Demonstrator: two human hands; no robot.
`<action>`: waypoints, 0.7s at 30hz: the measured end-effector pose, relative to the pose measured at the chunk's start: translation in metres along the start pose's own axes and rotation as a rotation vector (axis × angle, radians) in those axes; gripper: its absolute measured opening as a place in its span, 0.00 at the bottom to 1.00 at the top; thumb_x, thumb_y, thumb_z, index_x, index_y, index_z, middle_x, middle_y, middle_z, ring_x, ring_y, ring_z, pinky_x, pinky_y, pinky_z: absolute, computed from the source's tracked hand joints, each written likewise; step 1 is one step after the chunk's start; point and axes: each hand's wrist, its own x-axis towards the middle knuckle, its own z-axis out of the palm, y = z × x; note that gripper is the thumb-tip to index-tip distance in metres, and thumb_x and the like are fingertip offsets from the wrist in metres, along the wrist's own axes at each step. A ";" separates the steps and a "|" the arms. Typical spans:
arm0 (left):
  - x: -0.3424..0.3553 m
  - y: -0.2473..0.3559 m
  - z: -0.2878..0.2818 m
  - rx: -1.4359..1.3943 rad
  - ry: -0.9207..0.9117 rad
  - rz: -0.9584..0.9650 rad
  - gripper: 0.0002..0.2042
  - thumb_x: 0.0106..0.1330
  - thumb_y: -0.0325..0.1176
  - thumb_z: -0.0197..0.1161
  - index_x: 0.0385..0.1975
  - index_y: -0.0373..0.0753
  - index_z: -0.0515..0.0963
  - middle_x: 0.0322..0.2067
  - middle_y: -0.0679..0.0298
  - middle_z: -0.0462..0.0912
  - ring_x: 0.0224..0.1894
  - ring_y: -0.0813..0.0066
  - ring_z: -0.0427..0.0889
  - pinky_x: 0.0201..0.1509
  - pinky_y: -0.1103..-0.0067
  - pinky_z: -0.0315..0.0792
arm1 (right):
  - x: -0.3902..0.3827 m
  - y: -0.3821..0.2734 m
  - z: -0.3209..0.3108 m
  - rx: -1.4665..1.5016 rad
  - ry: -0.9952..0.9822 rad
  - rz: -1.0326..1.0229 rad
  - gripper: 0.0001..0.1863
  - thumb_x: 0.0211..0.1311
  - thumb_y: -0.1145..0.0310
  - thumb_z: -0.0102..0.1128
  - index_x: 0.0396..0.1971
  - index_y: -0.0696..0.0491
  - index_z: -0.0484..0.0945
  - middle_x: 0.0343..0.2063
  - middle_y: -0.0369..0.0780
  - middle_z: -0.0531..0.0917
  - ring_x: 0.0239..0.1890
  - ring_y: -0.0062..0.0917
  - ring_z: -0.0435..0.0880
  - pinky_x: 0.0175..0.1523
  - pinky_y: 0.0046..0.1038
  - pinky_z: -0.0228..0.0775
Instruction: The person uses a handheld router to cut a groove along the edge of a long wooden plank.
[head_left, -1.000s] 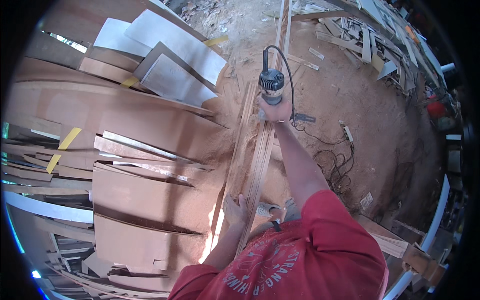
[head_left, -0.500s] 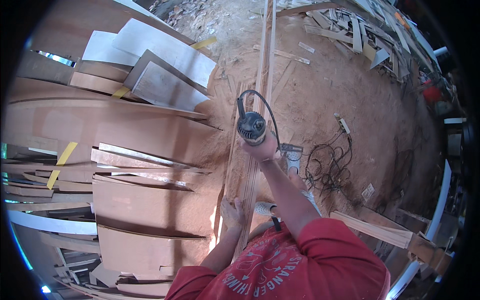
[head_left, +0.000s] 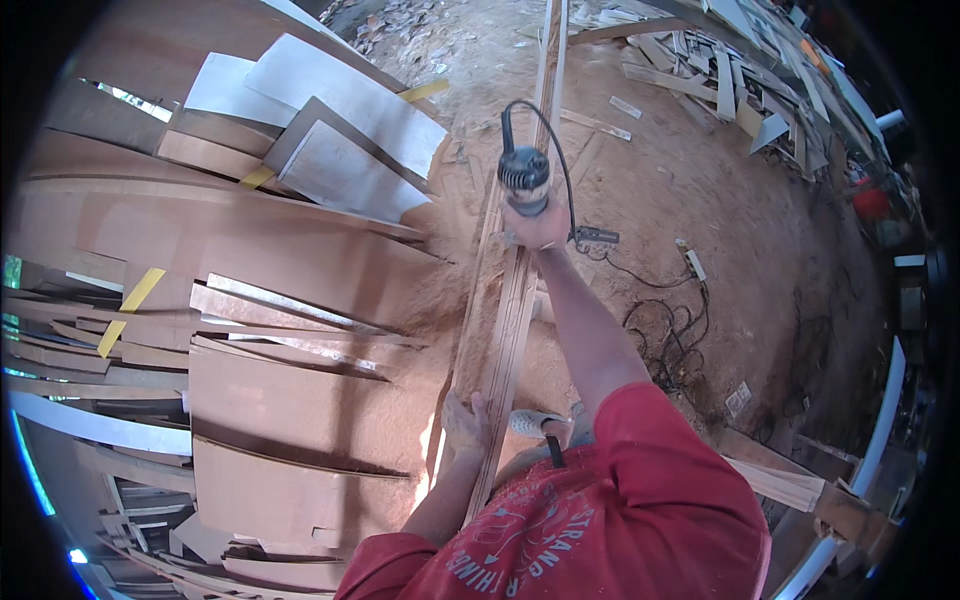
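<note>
Wooden strips (head_left: 512, 335), dusty floor (head_left: 720, 210), brown sheets (head_left: 275, 400) alongside

Matt plastic power tool (head_left: 524, 170), dusty, rough wooden strips (head_left: 511, 335), matt cloth shirt (head_left: 680, 480).

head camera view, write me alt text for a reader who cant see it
A red-shirted person grips a corded power tool in the right hand over long wooden strips, the left hand touching the wood nearer the body. Large boards lie stacked at left; scrap wood is heaped at upper right on the dusty floor.
</note>
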 end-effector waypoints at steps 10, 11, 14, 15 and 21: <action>0.001 -0.014 0.005 0.013 0.044 0.001 0.36 0.83 0.59 0.55 0.73 0.29 0.71 0.63 0.34 0.80 0.66 0.33 0.79 0.72 0.51 0.71 | -0.129 -0.022 -0.010 -0.065 -0.089 0.199 0.36 0.47 0.51 0.89 0.56 0.51 0.87 0.44 0.44 0.95 0.50 0.40 0.96 0.56 0.40 0.88; 0.001 -0.014 0.006 0.014 0.036 0.002 0.36 0.83 0.59 0.55 0.73 0.29 0.71 0.63 0.34 0.80 0.66 0.33 0.79 0.72 0.51 0.71 | -0.131 -0.019 -0.010 -0.077 -0.110 0.205 0.38 0.45 0.51 0.89 0.57 0.50 0.87 0.44 0.45 0.95 0.50 0.41 0.96 0.55 0.41 0.88; 0.001 -0.008 0.004 -0.020 -0.074 -0.062 0.40 0.83 0.61 0.54 0.75 0.26 0.68 0.67 0.33 0.78 0.71 0.31 0.74 0.79 0.50 0.64 | -0.129 -0.001 -0.012 -0.162 -0.103 0.155 0.40 0.40 0.52 0.90 0.57 0.49 0.85 0.46 0.44 0.94 0.50 0.43 0.95 0.54 0.43 0.88; 0.000 -0.010 0.005 -0.013 -0.046 -0.037 0.40 0.83 0.61 0.54 0.75 0.26 0.68 0.66 0.33 0.78 0.70 0.31 0.75 0.78 0.50 0.65 | -0.126 0.005 -0.011 -0.161 -0.106 0.163 0.40 0.40 0.52 0.90 0.57 0.49 0.85 0.46 0.44 0.94 0.50 0.43 0.95 0.54 0.43 0.88; -0.001 -0.009 -0.004 -0.071 -0.055 -0.020 0.39 0.82 0.60 0.54 0.73 0.26 0.69 0.62 0.31 0.79 0.66 0.31 0.78 0.72 0.49 0.69 | -0.092 0.017 -0.008 -0.054 -0.087 0.002 0.40 0.37 0.58 0.90 0.57 0.47 0.86 0.48 0.43 0.94 0.49 0.43 0.95 0.56 0.42 0.88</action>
